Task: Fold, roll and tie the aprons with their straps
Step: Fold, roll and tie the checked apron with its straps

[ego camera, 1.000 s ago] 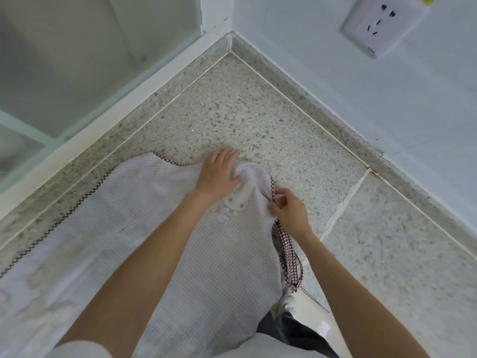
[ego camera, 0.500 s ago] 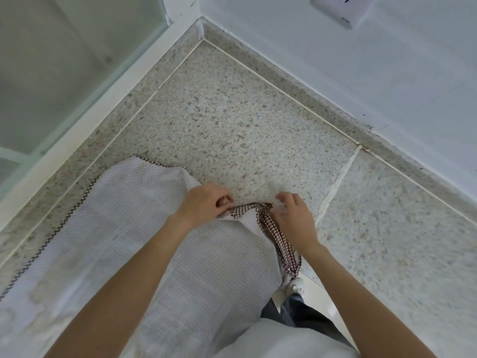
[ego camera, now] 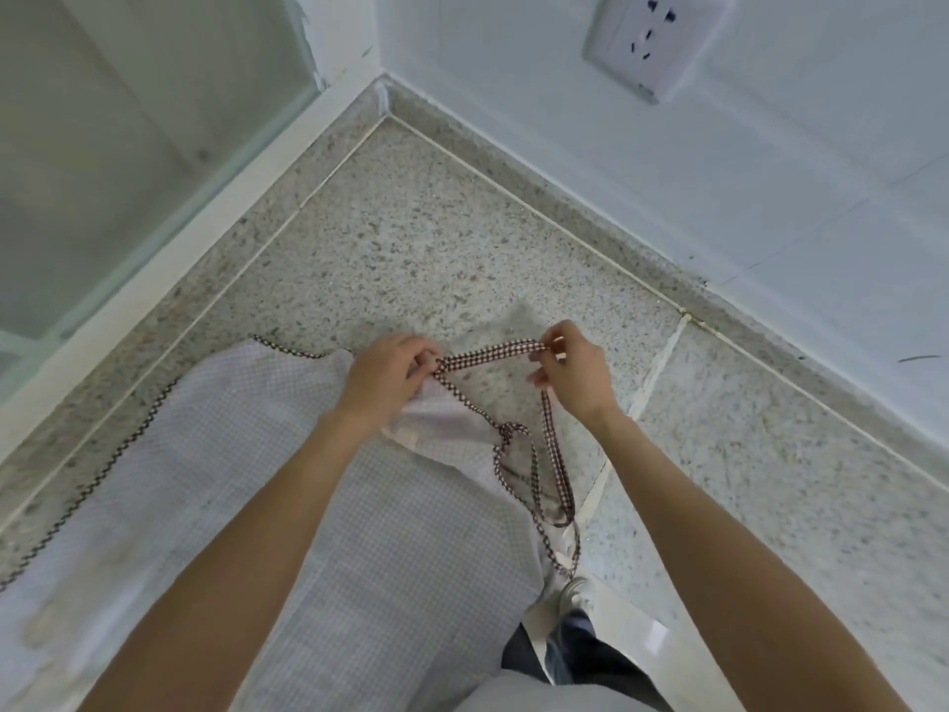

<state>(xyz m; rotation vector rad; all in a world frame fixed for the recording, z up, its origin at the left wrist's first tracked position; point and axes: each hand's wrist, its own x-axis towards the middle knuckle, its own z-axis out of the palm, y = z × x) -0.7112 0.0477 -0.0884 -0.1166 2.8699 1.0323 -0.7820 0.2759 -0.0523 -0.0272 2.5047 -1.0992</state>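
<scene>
A white checked cloth apron [ego camera: 328, 495] with dark trim lies spread on the speckled stone counter [ego camera: 411, 238], near and to the left. The left hand [ego camera: 382, 375] pinches its far corner and one end of the brown-and-white checked strap [ego camera: 488, 353]. The right hand [ego camera: 572, 370] pinches the strap further right, so it stretches between both hands, and the rest hangs down in a loop.

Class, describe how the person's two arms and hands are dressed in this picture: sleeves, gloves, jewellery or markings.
Both forearms are bare up to the frame's lower edge, so no sleeves show. The left hand and right hand wear no gloves. No watch, ring, bracelet or marking is visible on either.
</scene>
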